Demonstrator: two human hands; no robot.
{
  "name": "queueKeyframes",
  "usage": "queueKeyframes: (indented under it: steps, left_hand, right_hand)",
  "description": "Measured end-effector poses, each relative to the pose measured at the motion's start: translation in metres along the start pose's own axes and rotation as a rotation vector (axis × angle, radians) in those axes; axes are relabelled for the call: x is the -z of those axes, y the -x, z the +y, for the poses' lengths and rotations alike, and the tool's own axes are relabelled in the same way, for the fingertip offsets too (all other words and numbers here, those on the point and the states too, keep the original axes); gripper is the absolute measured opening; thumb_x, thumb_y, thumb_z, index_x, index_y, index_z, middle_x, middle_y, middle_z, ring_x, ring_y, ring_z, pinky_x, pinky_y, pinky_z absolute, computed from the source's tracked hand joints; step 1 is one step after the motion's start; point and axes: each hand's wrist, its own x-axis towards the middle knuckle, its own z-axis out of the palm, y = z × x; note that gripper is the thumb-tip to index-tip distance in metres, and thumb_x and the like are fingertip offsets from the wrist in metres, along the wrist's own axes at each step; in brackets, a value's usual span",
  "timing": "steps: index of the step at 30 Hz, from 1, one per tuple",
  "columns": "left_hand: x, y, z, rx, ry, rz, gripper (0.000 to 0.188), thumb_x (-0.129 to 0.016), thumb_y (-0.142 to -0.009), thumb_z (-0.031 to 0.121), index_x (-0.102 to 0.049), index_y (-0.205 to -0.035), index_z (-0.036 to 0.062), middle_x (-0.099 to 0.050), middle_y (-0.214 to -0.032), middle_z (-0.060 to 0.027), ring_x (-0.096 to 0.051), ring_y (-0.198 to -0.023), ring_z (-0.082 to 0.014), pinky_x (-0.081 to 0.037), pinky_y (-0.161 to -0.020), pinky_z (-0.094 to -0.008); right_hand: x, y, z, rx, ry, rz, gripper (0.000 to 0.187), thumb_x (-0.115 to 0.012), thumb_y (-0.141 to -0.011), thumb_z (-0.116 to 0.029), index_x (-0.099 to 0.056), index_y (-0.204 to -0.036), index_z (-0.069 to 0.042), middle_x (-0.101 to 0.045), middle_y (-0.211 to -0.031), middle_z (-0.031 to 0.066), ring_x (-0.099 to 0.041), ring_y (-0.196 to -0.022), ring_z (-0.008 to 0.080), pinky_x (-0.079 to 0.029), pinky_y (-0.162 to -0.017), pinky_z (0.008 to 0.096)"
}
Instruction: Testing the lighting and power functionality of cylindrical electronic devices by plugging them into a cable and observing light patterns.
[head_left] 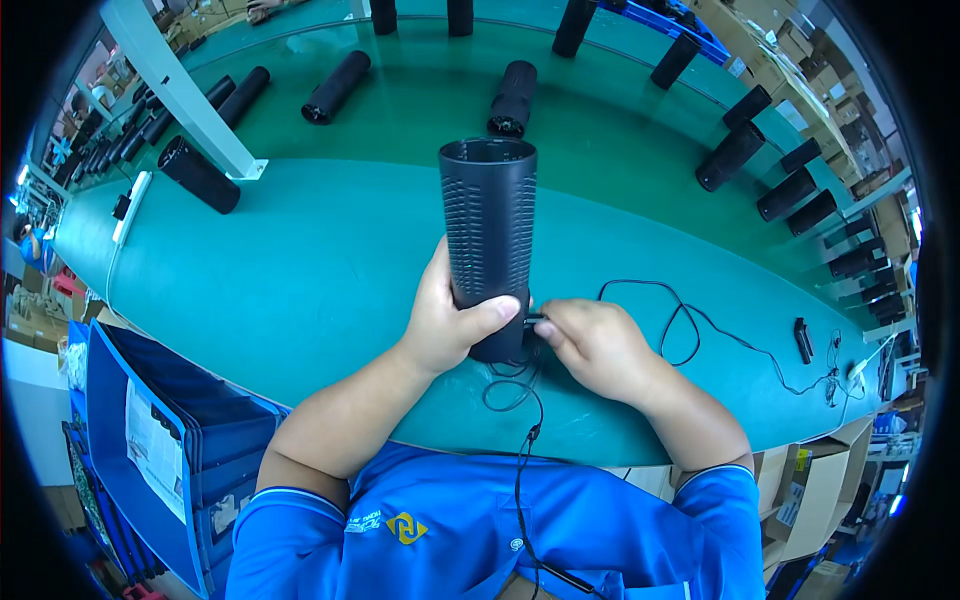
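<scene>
My left hand (450,320) is wrapped round the lower part of a black cylindrical housing (490,225). The housing stands nearly upright, its round top open and its side covered with rows of short ridges or slots. At its lower right side, the fingers of my right hand (600,345) are pinched on a small dark piece that looks like a cable plug (532,321). Whether the plug sits inside the housing cannot be made out. A thin black cable (680,300) loops over the table right of my right hand. Another thin cord (520,460) hangs down over my shirt.
Several similar black cylinders (338,88) lie or stand on the dark green belt beyond the green table (290,270). A white post (185,100) rises at left, beside a power strip (130,210). Blue bins (150,440) stand lower left, cardboard boxes (815,490) lower right.
</scene>
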Motion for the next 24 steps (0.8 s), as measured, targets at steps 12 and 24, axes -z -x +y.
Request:
queueKeyframes:
  steps: [12,24]
  left_hand:
    - [-0.005,-0.006,0.027,-0.191,0.320,-0.017,0.084,-0.067,-0.071,0.026,-0.024,-0.139,0.0033,-0.054,-0.104,-0.0169,-0.063,-0.078,-0.0278,-0.053,-0.070,-0.0344]
    - [-0.025,-0.027,0.042,-0.207,0.339,-0.137,0.077,-0.064,-0.076,0.031,-0.026,-0.138,0.0056,-0.053,-0.102,-0.0161,-0.062,-0.077,-0.0272,-0.053,-0.070,-0.0341]
  right_hand:
    - [0.027,0.002,0.001,0.092,-0.699,0.222,0.019,-0.056,-0.081,0.001,-0.058,-0.099,-0.004,-0.062,-0.082,0.0079,-0.056,-0.063,0.0164,-0.044,-0.056,0.0267]
    - [0.042,-0.003,-0.019,0.242,-0.262,0.157,0.007,-0.058,-0.083,-0.010,-0.052,-0.084,-0.007,-0.059,-0.074,0.0091,-0.057,-0.066,0.0302,-0.045,-0.059,0.0373]
